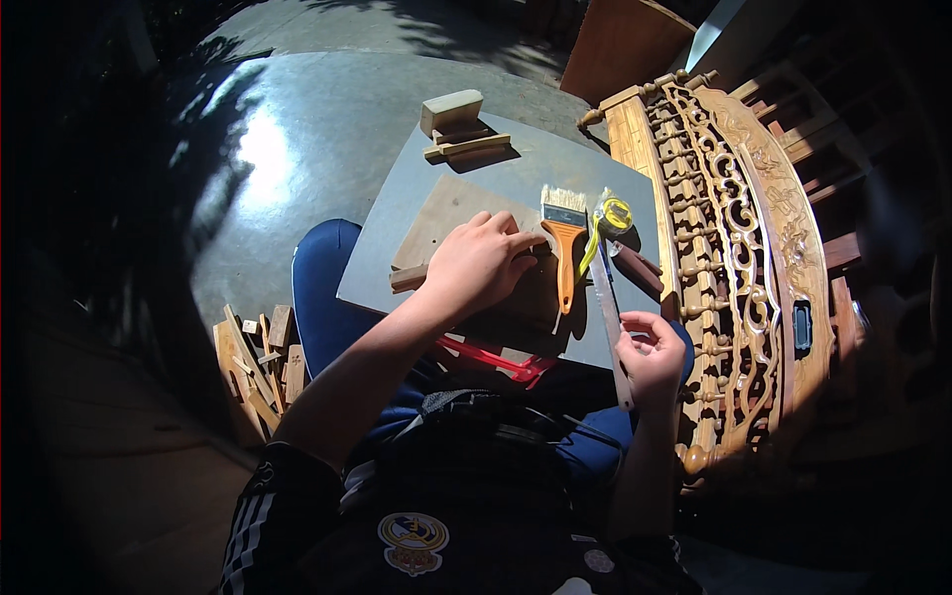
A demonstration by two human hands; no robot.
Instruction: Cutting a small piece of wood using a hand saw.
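Observation:
My left hand [468, 260] is curled over a brown wooden board [456, 198], just left of an orange-handled paintbrush [564, 243]; what its fingers hold, if anything, is hidden. A short wooden strip [408, 278] lies at the board's left edge. My right hand [650, 357] grips a long metal ruler [605, 296] by its lower part at the right of the grey work board [372, 273]. A yellow tape measure [616, 214] and a dark wood piece [640, 265] sit near the ruler's upper part. A red plastic-framed tool [511, 365] shows below my left hand.
Light wood blocks [451, 111] sit at the work board's far edge. A carved wooden furniture panel [754, 258] stands close on the right. Wood offcuts [260, 367] are piled low at the left on the concrete floor [297, 119]. A brown panel [620, 45] stands behind.

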